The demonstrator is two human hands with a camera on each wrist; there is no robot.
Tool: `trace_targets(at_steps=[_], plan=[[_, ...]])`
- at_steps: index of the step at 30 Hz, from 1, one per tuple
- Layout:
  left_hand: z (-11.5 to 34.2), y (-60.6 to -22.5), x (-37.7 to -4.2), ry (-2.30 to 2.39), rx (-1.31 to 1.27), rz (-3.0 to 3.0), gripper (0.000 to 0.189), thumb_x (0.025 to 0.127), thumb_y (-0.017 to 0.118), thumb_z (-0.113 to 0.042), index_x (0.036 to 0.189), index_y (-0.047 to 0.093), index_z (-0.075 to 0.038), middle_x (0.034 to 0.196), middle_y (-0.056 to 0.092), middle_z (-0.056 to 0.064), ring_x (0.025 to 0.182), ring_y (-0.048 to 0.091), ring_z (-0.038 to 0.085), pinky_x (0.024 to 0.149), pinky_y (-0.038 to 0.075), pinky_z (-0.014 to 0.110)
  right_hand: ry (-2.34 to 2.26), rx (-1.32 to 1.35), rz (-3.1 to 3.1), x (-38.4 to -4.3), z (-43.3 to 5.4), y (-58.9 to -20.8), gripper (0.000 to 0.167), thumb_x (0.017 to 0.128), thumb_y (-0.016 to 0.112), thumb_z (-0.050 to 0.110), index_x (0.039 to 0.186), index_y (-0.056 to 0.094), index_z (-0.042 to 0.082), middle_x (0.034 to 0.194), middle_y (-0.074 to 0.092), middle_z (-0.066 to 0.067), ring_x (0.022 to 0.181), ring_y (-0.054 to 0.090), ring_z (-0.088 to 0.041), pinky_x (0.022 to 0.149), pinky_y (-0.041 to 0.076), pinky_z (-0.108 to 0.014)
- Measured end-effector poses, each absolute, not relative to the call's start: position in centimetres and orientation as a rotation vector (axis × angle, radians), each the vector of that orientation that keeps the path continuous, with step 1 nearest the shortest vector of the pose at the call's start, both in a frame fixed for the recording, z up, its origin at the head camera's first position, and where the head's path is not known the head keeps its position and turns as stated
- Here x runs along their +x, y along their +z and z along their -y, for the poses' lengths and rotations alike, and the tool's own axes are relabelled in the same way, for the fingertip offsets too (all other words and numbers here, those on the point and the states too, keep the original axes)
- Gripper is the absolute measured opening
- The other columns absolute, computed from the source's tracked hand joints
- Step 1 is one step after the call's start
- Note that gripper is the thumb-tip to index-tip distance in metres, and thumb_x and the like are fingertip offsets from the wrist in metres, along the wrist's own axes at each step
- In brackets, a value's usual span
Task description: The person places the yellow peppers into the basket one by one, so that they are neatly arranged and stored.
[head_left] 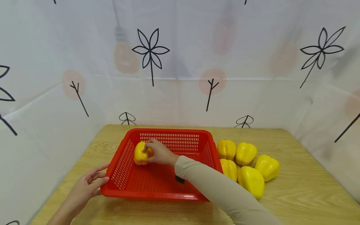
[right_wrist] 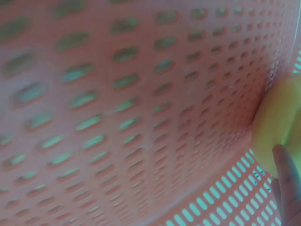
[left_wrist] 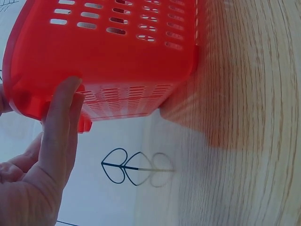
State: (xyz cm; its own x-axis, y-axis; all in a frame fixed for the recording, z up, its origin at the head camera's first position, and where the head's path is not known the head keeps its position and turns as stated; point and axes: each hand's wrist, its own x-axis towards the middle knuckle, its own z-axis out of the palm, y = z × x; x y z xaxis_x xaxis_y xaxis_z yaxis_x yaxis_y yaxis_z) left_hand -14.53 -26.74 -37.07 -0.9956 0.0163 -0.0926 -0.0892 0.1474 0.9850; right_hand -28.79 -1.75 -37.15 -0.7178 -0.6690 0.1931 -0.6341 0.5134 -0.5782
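A red plastic basket [head_left: 157, 196] with slotted walls stands on the table. My left hand [head_left: 86, 186] grips its near left corner, thumb at the rim; in the left wrist view, the fingers [left_wrist: 60, 127] lie along the outer wall. Inside the basket, toward the back left, is a yellow bell pepper [head_left: 139, 153]. My right hand [head_left: 161, 153] reaches in from the right and holds this pepper, thumb and fingers curled at its right side. The right wrist view shows the bell pepper [right_wrist: 277, 127] by the slotted wall, with a finger [right_wrist: 288, 176] against it.
Several yellow bell peppers [head_left: 251, 181] lie grouped on the wooden table [head_left: 303, 190], close to the basket's right side. A white cloth [head_left: 180, 103] with drawn plants hangs behind and on both sides of the table. A dark object at the right wrist is partly hidden by the sleeve.
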Motion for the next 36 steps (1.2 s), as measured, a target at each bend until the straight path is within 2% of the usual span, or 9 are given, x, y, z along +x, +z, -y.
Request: trace_targets(at_steps=[8,15,21,25,28,32,36], plan=[[26.3,-37.1,-14.9,2.016,-0.073,-2.296,0.046,0.092,0.058,-0.010,0.136,0.043,-0.010,0.102,0.057,0.006,0.086,0.061,0.015,0.070,0.055,0.034,-0.923,-1.140,-2.723,-29.3,1.6,-36.8,0.024,0.079,0.075,0.008,0.099,0.061,0.009,0.119,0.046,-0.007,0.105,0.049,-0.018,0.086,0.043,-0.020],[26.5,-37.1,-14.7,2.029,-0.084,-2.298,0.037,0.091,0.059,-0.008,0.123,0.053,-0.025,0.100,0.057,0.006,0.084,0.061,0.014,0.069,0.055,0.035,-0.890,-1.183,-2.673,-28.8,1.1,-35.8,0.033,0.080,0.075,0.013,0.111,0.064,0.009,0.126,0.047,-0.009,0.115,0.046,-0.020,0.092,0.040,-0.021],[27.0,-37.2,-14.3,2.007,-0.065,-2.307,0.035,0.092,0.059,-0.010,0.117,0.053,-0.033,0.101,0.058,0.005,0.085,0.061,0.015,0.070,0.055,0.036,-1.080,-1.219,-2.585,-27.8,0.8,-34.6,0.034,0.079,0.075,0.013,0.111,0.064,0.008,0.118,0.054,-0.004,0.108,0.049,-0.019,0.085,0.045,-0.025],[27.1,-37.3,-14.2,2.005,-0.064,-2.315,0.034,0.092,0.059,-0.011,0.117,0.054,-0.033,0.102,0.058,0.006,0.086,0.062,0.016,0.070,0.055,0.036,-1.245,-1.184,-2.479,-26.6,0.6,-33.8,0.033,0.079,0.075,0.010,0.109,0.063,0.004,0.117,0.055,-0.003,0.109,0.051,-0.023,0.084,0.049,-0.030],[27.2,-37.3,-14.3,1.999,-0.075,-2.321,0.034,0.092,0.059,-0.012,0.119,0.053,-0.032,0.103,0.058,0.006,0.086,0.062,0.016,0.070,0.055,0.036,-1.334,-1.151,-2.441,-25.8,0.2,-33.1,0.031,0.079,0.075,0.009,0.107,0.063,0.004,0.115,0.056,-0.002,0.108,0.052,-0.025,0.083,0.049,-0.025],[27.2,-37.3,-14.3,1.994,-0.069,-2.322,0.034,0.093,0.058,-0.012,0.122,0.052,-0.029,0.103,0.058,0.006,0.087,0.062,0.016,0.070,0.054,0.036,-1.430,-1.114,-2.434,-25.2,-0.5,-32.3,0.027,0.079,0.075,0.010,0.104,0.063,0.009,0.110,0.058,0.000,0.103,0.054,-0.018,0.080,0.049,-0.020],[27.1,-37.2,-14.4,1.986,-0.058,-2.321,0.036,0.093,0.058,-0.013,0.125,0.051,-0.027,0.103,0.058,0.006,0.087,0.062,0.016,0.071,0.054,0.037,-1.566,-1.083,-2.405,-24.7,-1.5,-31.5,0.026,0.079,0.075,0.009,0.102,0.064,0.010,0.108,0.059,-0.002,0.096,0.055,-0.011,0.082,0.050,-0.028]])
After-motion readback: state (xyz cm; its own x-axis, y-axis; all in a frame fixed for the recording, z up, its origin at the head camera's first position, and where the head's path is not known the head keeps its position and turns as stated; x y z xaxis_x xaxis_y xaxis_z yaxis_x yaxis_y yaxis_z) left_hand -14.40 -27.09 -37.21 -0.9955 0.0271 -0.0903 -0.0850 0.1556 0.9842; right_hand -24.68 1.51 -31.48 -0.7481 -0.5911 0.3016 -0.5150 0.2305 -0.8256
